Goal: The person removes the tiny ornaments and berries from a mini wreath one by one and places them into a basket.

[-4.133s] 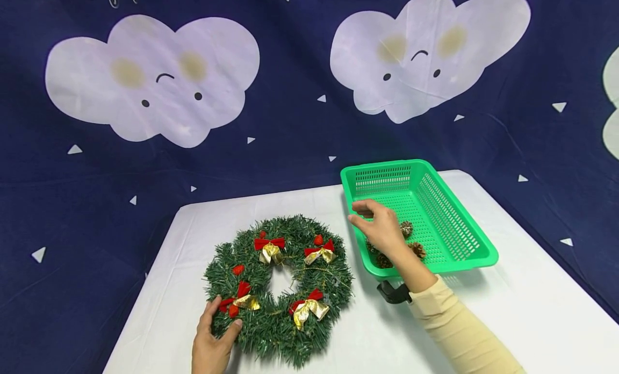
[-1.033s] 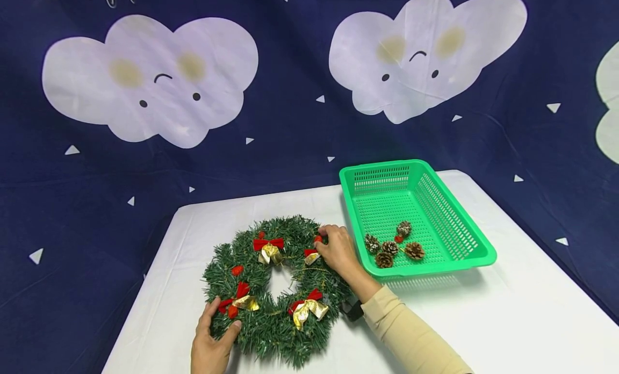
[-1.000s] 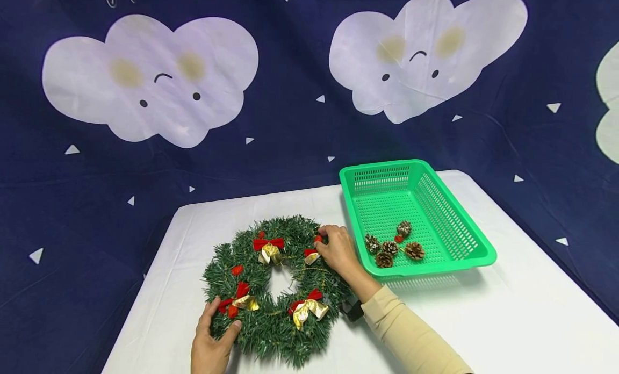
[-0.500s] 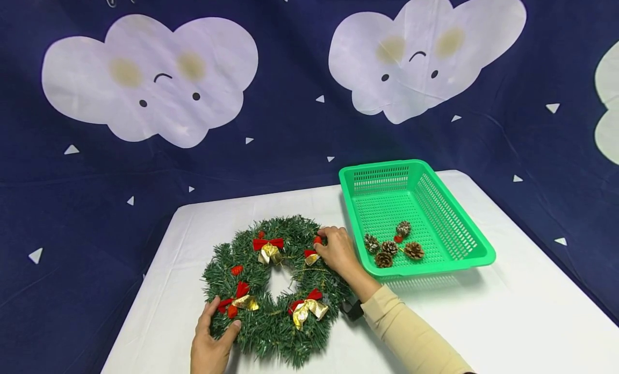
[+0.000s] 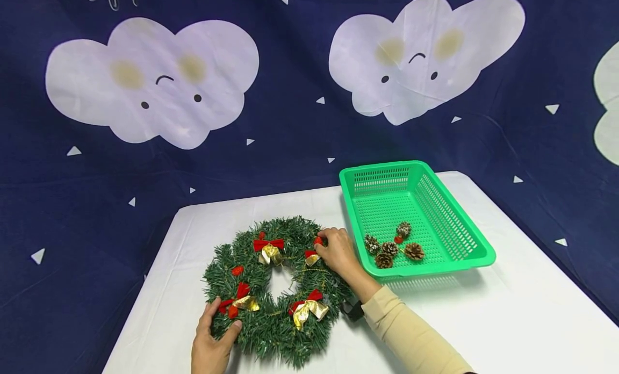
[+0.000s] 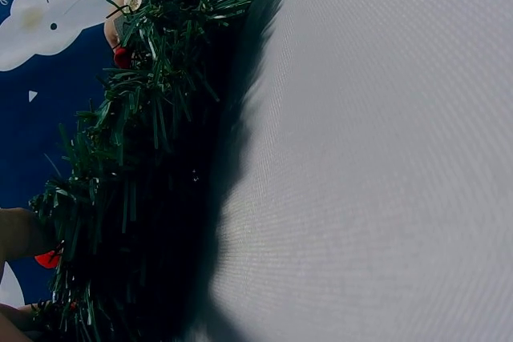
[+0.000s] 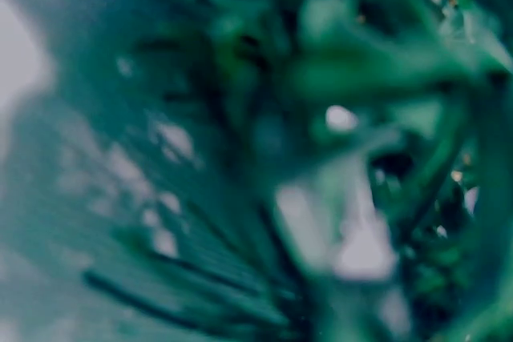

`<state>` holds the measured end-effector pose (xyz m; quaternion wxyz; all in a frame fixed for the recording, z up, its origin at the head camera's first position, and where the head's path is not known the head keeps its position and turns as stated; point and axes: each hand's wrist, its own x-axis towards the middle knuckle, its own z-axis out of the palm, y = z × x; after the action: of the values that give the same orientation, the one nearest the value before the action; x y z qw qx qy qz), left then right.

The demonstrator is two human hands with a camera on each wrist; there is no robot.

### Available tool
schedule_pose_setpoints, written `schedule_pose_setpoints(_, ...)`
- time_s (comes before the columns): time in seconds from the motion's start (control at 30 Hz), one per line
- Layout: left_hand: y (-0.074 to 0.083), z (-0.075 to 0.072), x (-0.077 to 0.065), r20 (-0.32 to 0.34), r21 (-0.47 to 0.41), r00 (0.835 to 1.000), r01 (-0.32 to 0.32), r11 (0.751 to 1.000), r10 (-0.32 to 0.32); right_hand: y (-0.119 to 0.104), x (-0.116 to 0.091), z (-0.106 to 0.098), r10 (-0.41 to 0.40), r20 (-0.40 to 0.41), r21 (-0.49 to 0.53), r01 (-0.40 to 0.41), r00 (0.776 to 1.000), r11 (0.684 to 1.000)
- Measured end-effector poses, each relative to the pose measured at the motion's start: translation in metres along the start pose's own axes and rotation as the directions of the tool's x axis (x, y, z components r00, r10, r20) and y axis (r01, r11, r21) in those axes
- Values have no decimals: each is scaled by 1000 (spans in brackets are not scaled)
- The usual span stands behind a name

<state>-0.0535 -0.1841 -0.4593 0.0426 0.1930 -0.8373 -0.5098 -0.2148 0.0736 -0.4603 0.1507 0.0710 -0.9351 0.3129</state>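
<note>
A green tinsel Christmas wreath lies on the white table, dressed with red-and-gold bows and small red berries. My left hand grips its lower left edge, thumb on the near side, close to a bow. At the upper right of the wreath, my right hand pinches a red berry between thumb and fingers, partly covering the bow below it. From the left wrist, the wreath's side shows with a bit of my fingers. Blurred green strands fill the right wrist view.
A green perforated basket stands right of the wreath, close to my right forearm. Several pine cones and a red piece lie at its near end. Behind the table hangs a dark blue cloth with clouds.
My right hand has moved from above the basket leftward to the wreath's upper right and now pinches the berry there. Over the last second both hands stay nearly still.
</note>
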Motion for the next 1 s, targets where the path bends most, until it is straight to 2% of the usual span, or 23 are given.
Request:
schedule_pose_setpoints(0.37, 2, -2, 0, 13, -6, 1000, 12, 1000, -12, -4, 1, -1, -24, -79, 20, 26, 997, 999)
schedule_pose_setpoints(0.7, 2, -1, 0, 2, 11, 1000, 21, 1000, -21, -13, 0, -7, -53, -99, 64, 59, 994, 996)
schedule_pose_setpoints(1.0, 1, -1, 0, 10, 3, 1000, 21, 1000, -21, -26, -2, -20, -95, -115, 144, 111, 989, 983)
